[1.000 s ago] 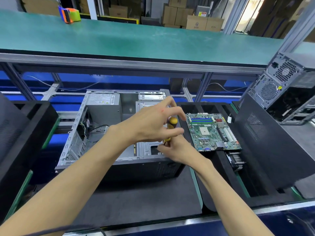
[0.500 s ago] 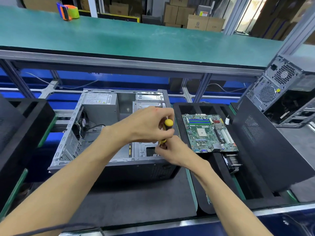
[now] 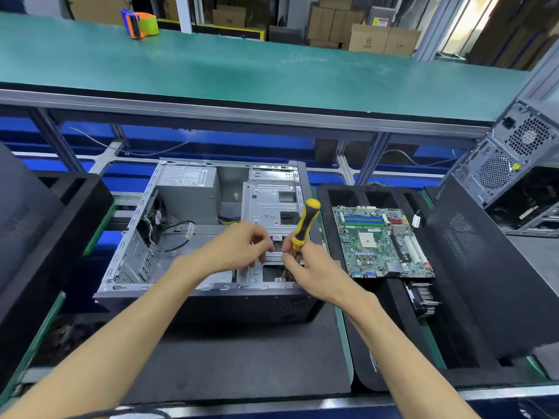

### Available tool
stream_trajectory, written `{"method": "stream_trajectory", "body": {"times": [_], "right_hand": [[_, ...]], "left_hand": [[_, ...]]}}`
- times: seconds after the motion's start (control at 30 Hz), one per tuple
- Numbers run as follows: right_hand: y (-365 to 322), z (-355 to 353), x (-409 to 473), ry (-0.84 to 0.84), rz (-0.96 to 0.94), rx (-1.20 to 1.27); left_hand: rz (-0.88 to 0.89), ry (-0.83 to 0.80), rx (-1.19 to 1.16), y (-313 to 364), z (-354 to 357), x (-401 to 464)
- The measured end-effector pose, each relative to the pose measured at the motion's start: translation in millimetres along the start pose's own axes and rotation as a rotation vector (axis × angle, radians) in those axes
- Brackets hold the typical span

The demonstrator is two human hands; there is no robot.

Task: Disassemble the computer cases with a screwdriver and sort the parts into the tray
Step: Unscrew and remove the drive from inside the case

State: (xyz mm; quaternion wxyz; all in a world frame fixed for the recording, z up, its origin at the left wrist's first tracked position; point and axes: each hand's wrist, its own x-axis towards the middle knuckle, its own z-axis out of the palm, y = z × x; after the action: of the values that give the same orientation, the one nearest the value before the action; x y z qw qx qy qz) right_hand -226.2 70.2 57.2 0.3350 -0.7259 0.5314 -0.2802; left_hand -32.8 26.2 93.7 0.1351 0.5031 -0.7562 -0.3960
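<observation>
The open computer case (image 3: 193, 231) is laid on its side. Over its drive cage, the left hand (image 3: 242, 252) is held with fingers curled; what they pinch cannot be told. Just right, a yellow-black screwdriver (image 3: 305, 225) is gripped by the right hand (image 3: 305, 267). Right of the case, a motherboard (image 3: 381, 240) is set on the black tray (image 3: 393, 328).

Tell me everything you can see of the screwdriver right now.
The screwdriver has a yellow and black handle that looks like plastic or rubber. It stands tilted, yellow butt end up and to the right, over the open case. The right hand grips the handle's lower part; the shaft and tip are barely visible.
</observation>
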Motion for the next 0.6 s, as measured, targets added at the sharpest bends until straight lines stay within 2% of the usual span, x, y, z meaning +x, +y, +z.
{"method": "stream_trajectory", "body": {"times": [0.2, 0.33, 0.43, 0.6], "right_hand": [[-1, -11, 0, 0.096, 0.032, 0.194], [-5, -14, 4, 0.142, 0.023, 0.314], [-6, -16, 8, 0.164, 0.024, 0.371], [-10, -14, 13, 0.155, 0.025, 0.465]], "left_hand": [[-0.009, -0.173, -0.210, -8, 12, -7], [0.020, -0.246, -0.552, -7, 14, -11], [0.008, -0.229, -0.772, -9, 15, -11], [-0.076, -0.122, -0.901, -12, 17, -4]]}}
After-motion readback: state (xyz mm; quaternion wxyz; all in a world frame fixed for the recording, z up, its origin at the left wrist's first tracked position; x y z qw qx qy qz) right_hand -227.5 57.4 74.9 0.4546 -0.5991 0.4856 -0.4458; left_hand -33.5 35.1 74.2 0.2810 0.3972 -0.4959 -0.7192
